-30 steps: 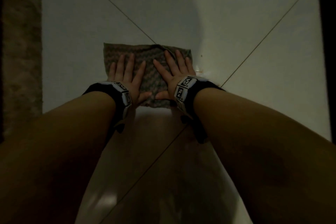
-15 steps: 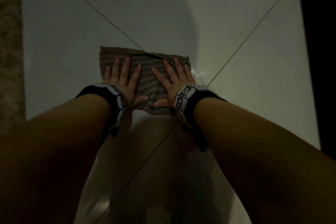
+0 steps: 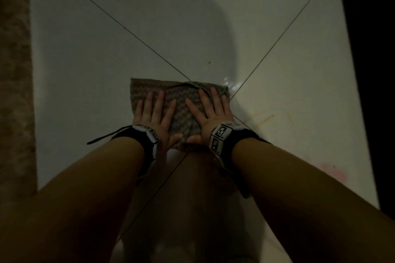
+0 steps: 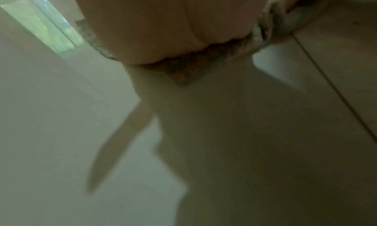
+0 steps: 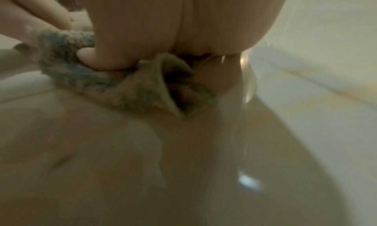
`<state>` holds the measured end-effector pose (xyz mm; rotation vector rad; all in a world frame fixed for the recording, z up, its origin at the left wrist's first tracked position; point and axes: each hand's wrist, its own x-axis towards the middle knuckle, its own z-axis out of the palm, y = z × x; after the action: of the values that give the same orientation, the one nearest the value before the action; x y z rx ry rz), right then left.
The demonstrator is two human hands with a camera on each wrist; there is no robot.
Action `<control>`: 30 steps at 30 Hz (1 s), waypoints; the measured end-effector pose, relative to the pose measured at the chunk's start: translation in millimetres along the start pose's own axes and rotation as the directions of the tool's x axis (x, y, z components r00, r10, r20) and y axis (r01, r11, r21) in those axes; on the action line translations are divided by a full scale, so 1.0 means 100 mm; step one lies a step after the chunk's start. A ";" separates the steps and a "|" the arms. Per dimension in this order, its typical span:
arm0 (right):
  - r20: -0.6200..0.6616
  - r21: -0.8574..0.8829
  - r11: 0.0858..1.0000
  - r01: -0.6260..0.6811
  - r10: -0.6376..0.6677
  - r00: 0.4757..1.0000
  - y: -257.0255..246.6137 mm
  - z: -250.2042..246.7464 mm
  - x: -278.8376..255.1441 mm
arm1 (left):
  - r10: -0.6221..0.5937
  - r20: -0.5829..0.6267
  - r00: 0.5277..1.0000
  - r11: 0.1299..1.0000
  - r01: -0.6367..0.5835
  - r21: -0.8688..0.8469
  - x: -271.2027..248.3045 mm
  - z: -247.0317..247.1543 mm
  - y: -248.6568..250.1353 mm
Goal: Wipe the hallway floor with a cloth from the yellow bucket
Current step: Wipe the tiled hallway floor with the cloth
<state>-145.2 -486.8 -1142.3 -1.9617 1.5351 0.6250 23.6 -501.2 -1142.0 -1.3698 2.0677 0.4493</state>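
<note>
Pale floor tiles [image 3: 85,70] with dark grout lines crossing right at the cloth [image 3: 183,113], no bucket in view. Left hand [image 3: 156,117] and right hand [image 3: 210,117] both press flat on it, fingers straight and spread. Compared with a second ago, the cloth sits lower in the head view and clear of the crossing's far side. Its long side runs left-right.

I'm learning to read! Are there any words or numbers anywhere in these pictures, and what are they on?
No words or numbers can be read anywhere.
Right wristband: black-and-white square marker patterns, not letters.
Left wristband: the same sort of pattern at its edge, too dark and small to make out.
Cloth, floor: no writing.
</note>
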 end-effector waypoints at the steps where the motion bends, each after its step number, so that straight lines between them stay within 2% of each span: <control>1: 0.014 0.009 1.000 -0.010 0.010 1.000 -0.02 0.03 -0.03 | -0.002 0.014 1.000 1.000 0.001 0.015 -0.03 0.01 0.02; 7: 0.082 0.021 0.999 -0.031 0.029 0.996 -0.18 0.25 -0.28 | 0.042 0.015 0.999 0.994 -0.043 0.100 -0.21 0.17 0.08; 9: 0.082 0.022 0.999 -0.024 0.022 0.996 -0.24 0.33 -0.38 | 0.087 -0.021 0.996 0.990 -0.084 0.117 -0.30 0.30 0.07; 11: 0.083 0.005 1.000 -0.017 0.016 0.996 -0.33 0.41 -0.46 | 0.160 -0.090 0.983 0.986 -0.155 0.063 -0.42 0.43 -0.01; 12: 0.075 -0.008 1.000 -0.017 0.018 0.997 -0.36 0.45 -0.49 | 0.187 -0.052 0.981 0.981 -0.184 0.063 -0.48 0.44 -0.05; 14: 0.053 -0.011 1.000 -0.014 0.015 0.999 -0.44 0.52 -0.54 | 0.279 -0.036 0.960 0.958 -0.276 0.084 -0.55 0.52 -0.18; 16: 0.030 -0.002 1.000 -0.016 0.016 0.999 -0.51 0.61 -0.61 | 0.388 -0.093 0.917 0.918 -0.375 0.130 -0.52 0.61 -0.28; 18: 0.035 -0.002 1.000 -0.015 0.015 0.999 -0.61 0.68 -0.69 | 0.438 -0.117 0.891 0.895 -0.419 0.154 -0.56 0.61 -0.29; 24: 0.070 -0.021 1.000 0.012 -0.010 0.997 -0.84 0.93 -0.99 | 0.471 -0.139 0.871 0.881 -0.456 0.126 -0.85 0.88 -0.25; 27: 0.117 -0.027 0.999 0.018 -0.014 0.993 -0.94 1.10 -1.17 | 0.489 -0.087 0.868 0.871 -0.481 0.096 -1.07 1.06 -0.25; 30: 0.152 -0.024 1.000 -0.003 0.006 0.988 -1.09 1.24 -1.29 | 0.543 -0.063 0.838 0.837 -0.533 0.125 -1.22 1.21 -0.27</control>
<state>-71.3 -290.8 -1131.2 -1.8817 1.4455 0.7795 118.8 -356.1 -1151.9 -0.7367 2.5158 0.5044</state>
